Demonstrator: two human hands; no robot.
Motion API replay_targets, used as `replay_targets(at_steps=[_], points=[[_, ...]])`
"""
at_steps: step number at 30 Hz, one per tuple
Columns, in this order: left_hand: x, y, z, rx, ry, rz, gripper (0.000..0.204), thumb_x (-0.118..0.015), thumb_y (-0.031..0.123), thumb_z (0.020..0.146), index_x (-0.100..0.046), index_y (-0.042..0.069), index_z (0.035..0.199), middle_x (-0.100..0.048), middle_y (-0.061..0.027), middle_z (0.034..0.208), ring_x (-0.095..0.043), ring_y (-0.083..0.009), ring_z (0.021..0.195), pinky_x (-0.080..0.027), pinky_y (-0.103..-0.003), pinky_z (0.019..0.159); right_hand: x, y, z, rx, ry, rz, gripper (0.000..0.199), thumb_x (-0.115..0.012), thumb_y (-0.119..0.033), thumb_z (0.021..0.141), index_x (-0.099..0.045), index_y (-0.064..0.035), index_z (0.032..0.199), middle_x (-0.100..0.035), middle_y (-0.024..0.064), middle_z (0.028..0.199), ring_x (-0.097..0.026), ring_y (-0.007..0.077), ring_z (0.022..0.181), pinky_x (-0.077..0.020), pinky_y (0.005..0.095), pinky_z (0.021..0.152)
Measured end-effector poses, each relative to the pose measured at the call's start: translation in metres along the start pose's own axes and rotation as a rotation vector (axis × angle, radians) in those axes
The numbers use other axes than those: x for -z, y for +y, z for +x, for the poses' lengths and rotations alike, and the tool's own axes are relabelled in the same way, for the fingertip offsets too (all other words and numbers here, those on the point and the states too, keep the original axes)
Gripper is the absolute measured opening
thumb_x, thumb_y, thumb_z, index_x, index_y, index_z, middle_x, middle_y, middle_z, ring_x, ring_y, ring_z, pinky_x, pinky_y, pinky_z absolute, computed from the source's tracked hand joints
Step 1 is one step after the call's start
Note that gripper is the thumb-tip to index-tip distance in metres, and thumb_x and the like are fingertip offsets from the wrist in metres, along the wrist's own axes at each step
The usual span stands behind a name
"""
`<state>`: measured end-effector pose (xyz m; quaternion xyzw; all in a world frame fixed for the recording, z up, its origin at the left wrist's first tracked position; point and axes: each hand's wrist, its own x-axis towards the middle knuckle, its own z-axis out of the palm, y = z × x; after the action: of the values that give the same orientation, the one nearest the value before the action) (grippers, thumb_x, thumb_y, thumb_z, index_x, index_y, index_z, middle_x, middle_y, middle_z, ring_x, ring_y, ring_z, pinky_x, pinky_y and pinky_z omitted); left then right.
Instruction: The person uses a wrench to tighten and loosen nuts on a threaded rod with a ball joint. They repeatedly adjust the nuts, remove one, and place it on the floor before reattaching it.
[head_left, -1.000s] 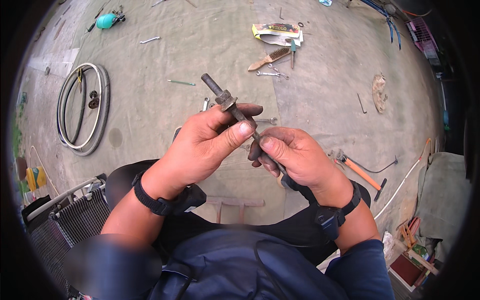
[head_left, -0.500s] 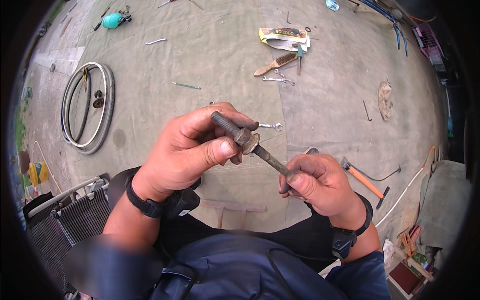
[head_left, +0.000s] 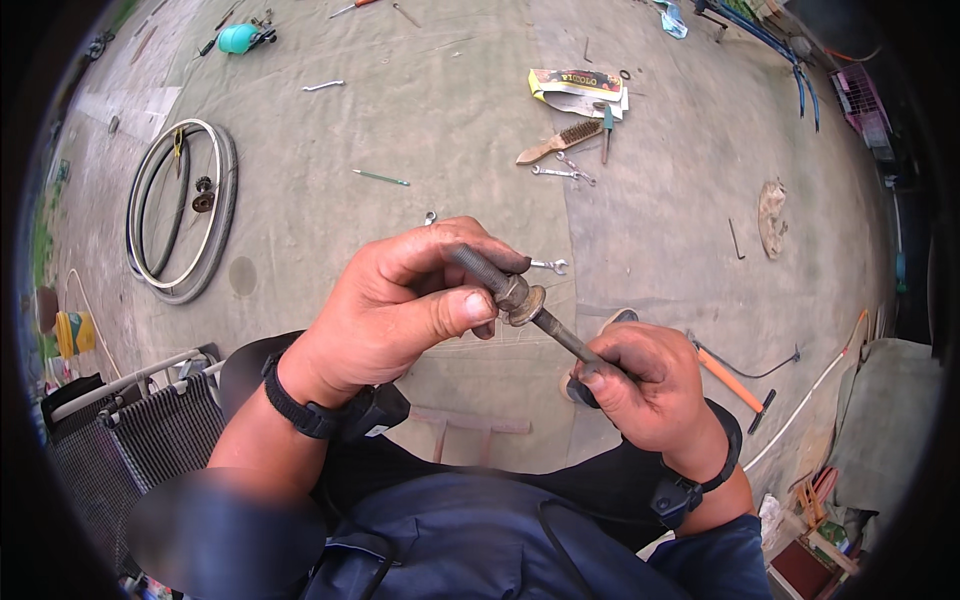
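A dark metal axle [head_left: 568, 338] with a threaded end is held slantwise in front of me, its threaded end up to the left. A hex nut [head_left: 511, 292] sits on the thread, with a round flanged cone or washer [head_left: 527, 306] against it. My left hand [head_left: 405, 300] is closed around the threaded part, thumb by the nut and index finger curled behind. My right hand [head_left: 655, 388] pinches the lower right end of the axle between thumb and fingers, hiding its tip. Both hands' fingers look grimy.
On the floor cloth ahead lie a wrench [head_left: 550, 266], a wire brush [head_left: 560, 143], a yellow-black packet [head_left: 578, 92] and a green pencil-like stick [head_left: 381, 177]. A bicycle tyre [head_left: 232, 200] lies left. An orange-handled tool [head_left: 730, 380] rests right; a mesh chair [head_left: 165, 435] stands lower left.
Both hands and the axle sit slightly lower and farther right in the picture. The floor objects have also shifted slightly in view. Both hands keep hold of the axle.
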<state>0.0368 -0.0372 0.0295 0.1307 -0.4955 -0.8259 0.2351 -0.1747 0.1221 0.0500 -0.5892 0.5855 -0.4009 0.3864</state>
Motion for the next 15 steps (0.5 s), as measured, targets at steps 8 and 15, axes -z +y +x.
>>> replay_targets(at_steps=[8, 15], points=[[-0.0036, 0.0088, -0.0031, -0.012, 0.151, 0.130, 0.024, -0.065, -0.002, 0.090, -0.061, -0.004, 0.113, -0.063, -0.0079, 0.101, -0.062, -0.0098, 0.084, -0.052, -0.024, 0.072, 0.0031, -0.0040, 0.0007, 0.064, 0.022, -0.193, 0.012, -0.073, -0.016, 0.080, -0.065, -0.0075, 0.085, -0.064, 0.0086, 0.072, -0.060, 0.0282, 0.059, -0.0456, 0.0350, 0.053], [-0.0036, 0.0061, -0.0024, -0.095, 0.209, 0.347, 0.024, -0.067, -0.005, 0.084, -0.060, -0.004, 0.107, -0.062, -0.0054, 0.097, -0.058, -0.0058, 0.078, -0.048, -0.021, 0.069, 0.0031, -0.0080, -0.0006, 0.142, 0.097, -0.397, 0.015, -0.075, -0.015, 0.076, -0.066, -0.0094, 0.087, -0.062, 0.0069, 0.070, -0.058, 0.0272, 0.057, -0.0453, 0.0359, 0.055]])
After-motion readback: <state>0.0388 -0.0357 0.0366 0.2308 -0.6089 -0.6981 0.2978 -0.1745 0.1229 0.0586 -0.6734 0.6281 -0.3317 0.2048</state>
